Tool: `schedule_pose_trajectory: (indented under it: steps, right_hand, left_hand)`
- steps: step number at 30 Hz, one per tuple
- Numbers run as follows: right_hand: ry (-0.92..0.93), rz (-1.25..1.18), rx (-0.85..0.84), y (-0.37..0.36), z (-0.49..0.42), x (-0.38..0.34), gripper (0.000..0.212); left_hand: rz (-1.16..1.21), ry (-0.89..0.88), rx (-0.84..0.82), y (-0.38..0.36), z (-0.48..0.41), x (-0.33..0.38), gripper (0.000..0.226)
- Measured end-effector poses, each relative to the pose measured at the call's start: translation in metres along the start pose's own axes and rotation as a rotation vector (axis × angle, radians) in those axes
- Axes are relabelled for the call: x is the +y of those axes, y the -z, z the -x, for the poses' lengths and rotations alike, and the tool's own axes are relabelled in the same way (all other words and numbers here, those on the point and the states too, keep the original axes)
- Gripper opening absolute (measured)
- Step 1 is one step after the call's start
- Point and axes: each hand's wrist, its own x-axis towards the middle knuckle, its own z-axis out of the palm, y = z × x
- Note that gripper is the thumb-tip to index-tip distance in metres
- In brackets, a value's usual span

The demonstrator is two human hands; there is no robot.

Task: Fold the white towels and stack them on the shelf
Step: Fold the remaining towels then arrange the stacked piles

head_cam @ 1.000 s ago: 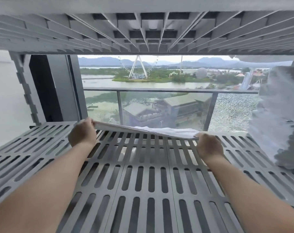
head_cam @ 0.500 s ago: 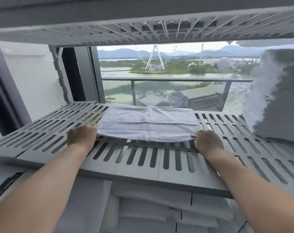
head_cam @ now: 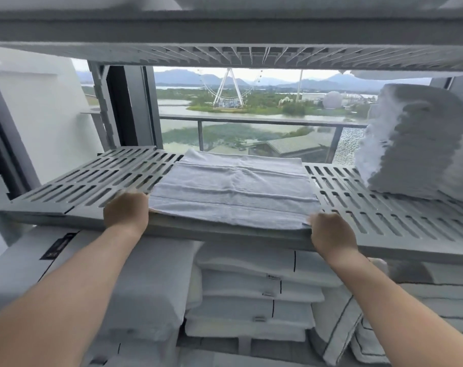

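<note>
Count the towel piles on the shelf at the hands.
2: one flat folded towel mid-shelf, left hand and right hand gripping its near corners; one tall stack at the right end of the shelf. More may hide off-frame.

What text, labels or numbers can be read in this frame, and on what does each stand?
Nothing reads clearly.
On the black plate at lower left: pale marks, too blurred to read.
On the small tag of the folded linen under the shelf: print too small to read.
On the white towel: no print visible.
</note>
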Motion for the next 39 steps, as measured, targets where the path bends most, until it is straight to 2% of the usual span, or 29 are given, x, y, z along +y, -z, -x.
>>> schedule_pose_trajectory:
  steps: [2, 8, 12, 15, 18, 20, 24, 29, 32, 35, 39]
  right_hand:
    - [-0.011, 0.017, 0.026, 0.002, 0.016, -0.002, 0.028]
    - [0.006, -0.090, 0.099, 0.003, 0.050, -0.004, 0.034]
    - [0.035, -0.231, 0.020, 0.007, 0.056, -0.003, 0.043]
    - [0.063, -0.297, -0.070, 0.012, 0.059, -0.003, 0.036]
    - [0.101, -0.387, -0.140, 0.020, 0.053, -0.005, 0.041]
    - [0.134, -0.402, -0.096, 0.023, 0.040, -0.006, 0.039]
    - [0.082, -0.426, 0.065, 0.021, -0.002, -0.010, 0.049]
    - [0.021, -0.375, 0.072, -0.002, -0.093, -0.010, 0.028]
    - [0.036, -0.375, 0.061, -0.022, -0.155, -0.015, 0.026]
    - [0.120, -0.408, -0.019, -0.043, -0.209, -0.025, 0.027]
    - [0.133, -0.353, 0.009, -0.059, -0.270, -0.034, 0.030]
  left_hand:
    - [-0.003, -0.020, 0.019, 0.002, 0.013, -0.008, 0.029]
    - [0.227, -0.045, 0.015, 0.005, 0.038, -0.027, 0.038]
    - [0.300, -0.057, 0.034, 0.004, 0.039, -0.032, 0.032]
    - [0.300, -0.077, 0.085, 0.005, 0.032, -0.028, 0.023]
    - [0.321, -0.131, 0.133, 0.008, 0.019, -0.011, 0.026]
    - [0.347, -0.156, 0.126, 0.010, 0.008, 0.007, 0.028]
    - [0.389, -0.229, 0.149, 0.008, -0.022, 0.050, 0.026]
    - [0.451, -0.309, 0.141, 0.000, -0.082, 0.120, 0.026]
    - [0.502, -0.418, 0.046, -0.007, -0.118, 0.171, 0.027]
    - [0.577, -0.523, -0.126, -0.020, -0.141, 0.219, 0.032]
    - [0.588, -0.413, -0.151, -0.043, -0.167, 0.247, 0.034]
